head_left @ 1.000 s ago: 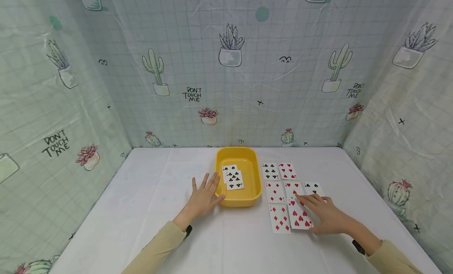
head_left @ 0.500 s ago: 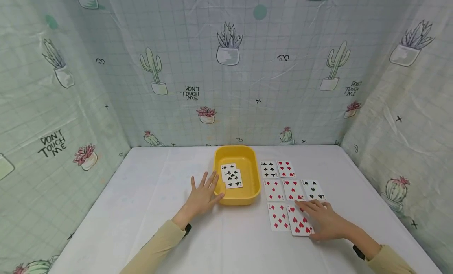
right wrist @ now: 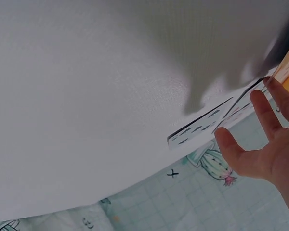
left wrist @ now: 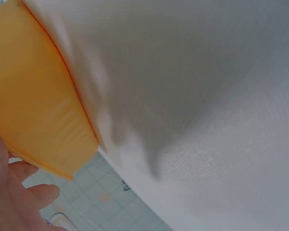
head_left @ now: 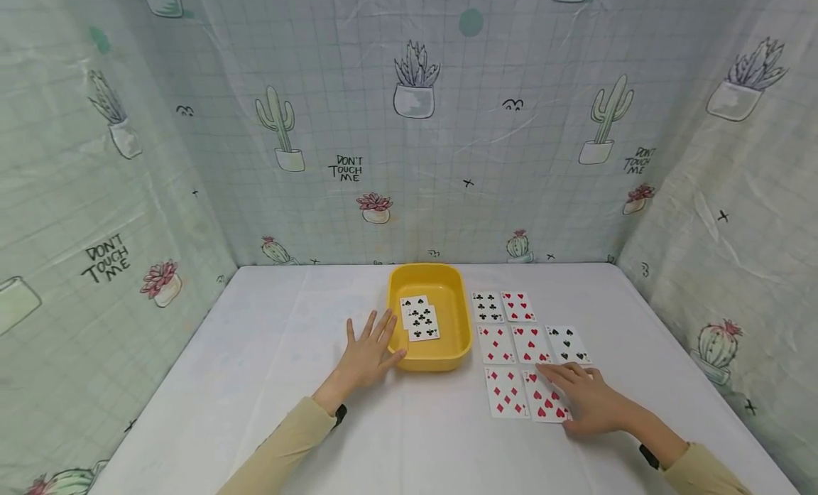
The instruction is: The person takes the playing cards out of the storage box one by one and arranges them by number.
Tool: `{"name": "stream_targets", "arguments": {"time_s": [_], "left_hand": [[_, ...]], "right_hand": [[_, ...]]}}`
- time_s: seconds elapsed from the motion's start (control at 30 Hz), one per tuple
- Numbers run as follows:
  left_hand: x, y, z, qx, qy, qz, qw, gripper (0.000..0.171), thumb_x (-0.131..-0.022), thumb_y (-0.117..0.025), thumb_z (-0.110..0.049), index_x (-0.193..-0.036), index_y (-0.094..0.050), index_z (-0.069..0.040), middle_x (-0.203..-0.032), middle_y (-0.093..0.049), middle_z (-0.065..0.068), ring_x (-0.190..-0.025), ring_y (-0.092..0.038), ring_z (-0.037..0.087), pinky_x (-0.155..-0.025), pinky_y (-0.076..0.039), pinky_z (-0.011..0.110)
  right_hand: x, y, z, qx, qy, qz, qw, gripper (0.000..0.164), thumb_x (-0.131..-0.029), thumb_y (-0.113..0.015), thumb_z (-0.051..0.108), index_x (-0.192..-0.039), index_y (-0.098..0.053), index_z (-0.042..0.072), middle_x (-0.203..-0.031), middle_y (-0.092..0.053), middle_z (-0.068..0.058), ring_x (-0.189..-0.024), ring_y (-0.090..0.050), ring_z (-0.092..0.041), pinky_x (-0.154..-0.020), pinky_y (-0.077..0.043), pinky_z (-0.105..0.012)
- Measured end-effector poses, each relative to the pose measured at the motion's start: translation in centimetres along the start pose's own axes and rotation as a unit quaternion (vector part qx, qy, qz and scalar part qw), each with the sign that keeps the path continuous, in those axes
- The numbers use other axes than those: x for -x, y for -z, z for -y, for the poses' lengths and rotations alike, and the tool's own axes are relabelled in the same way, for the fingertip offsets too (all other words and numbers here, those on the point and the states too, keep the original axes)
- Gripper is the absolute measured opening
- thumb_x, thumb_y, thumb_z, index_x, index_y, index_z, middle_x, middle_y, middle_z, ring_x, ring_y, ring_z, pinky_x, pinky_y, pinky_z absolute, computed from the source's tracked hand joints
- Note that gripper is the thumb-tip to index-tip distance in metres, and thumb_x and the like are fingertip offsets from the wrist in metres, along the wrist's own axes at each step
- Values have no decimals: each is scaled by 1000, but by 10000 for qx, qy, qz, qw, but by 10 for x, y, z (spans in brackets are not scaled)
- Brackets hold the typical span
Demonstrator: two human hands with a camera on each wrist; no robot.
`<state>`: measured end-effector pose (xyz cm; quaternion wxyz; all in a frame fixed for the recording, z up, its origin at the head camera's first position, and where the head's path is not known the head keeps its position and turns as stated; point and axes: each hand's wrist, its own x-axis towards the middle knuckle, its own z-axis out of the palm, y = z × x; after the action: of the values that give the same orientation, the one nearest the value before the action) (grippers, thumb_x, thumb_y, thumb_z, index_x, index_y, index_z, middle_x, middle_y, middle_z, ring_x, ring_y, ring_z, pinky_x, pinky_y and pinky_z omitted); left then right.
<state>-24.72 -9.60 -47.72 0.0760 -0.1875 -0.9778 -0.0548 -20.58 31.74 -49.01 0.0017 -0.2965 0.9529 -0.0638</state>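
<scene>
In the head view my right hand [head_left: 591, 399] rests over the seven of hearts [head_left: 545, 398], fingertips at its upper part and thumb by its lower right corner. This card lies face up beside the seven of diamonds [head_left: 507, 393]. The right wrist view shows the right hand's [right wrist: 272, 147] fingers spread and only slightly bent. My left hand [head_left: 364, 354] touches the left side of a yellow plastic tub [head_left: 452, 317] with spread fingers, its thumb by the front corner. Two overlapping black-suit cards [head_left: 424, 324] lie in the tub.
Behind the seven of hearts lie a heart card [head_left: 531, 344], a diamond card [head_left: 495, 344] and a spade card [head_left: 567, 344]. Farther back are a club card [head_left: 488, 307] and another heart card [head_left: 518, 307]. Cactus-print cloth [head_left: 345, 69] walls the white table [head_left: 275, 317].
My right hand has brought the seven of hearts toward me, off the heart card behind it, then slightly right to lie flat beside the seven of diamonds. The left hand stays at the tub.
</scene>
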Motion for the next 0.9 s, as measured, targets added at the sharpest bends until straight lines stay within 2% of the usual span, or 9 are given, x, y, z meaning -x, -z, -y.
{"name": "stream_targets", "arguments": {"time_s": [0.9], "left_hand": [[1,-1,-1,2,44,18,10000,73,-89,-32,-58,-143,-20,-10,-151,-15,3,-138,-14,32,-99,-8,68]], "right_hand": [[0,-3,-3,248,179,-275,9992,86,-59,-74,28,-135,-38,17,-133,-41,-2,-113,-38,-23,-84,-32,-56]]}}
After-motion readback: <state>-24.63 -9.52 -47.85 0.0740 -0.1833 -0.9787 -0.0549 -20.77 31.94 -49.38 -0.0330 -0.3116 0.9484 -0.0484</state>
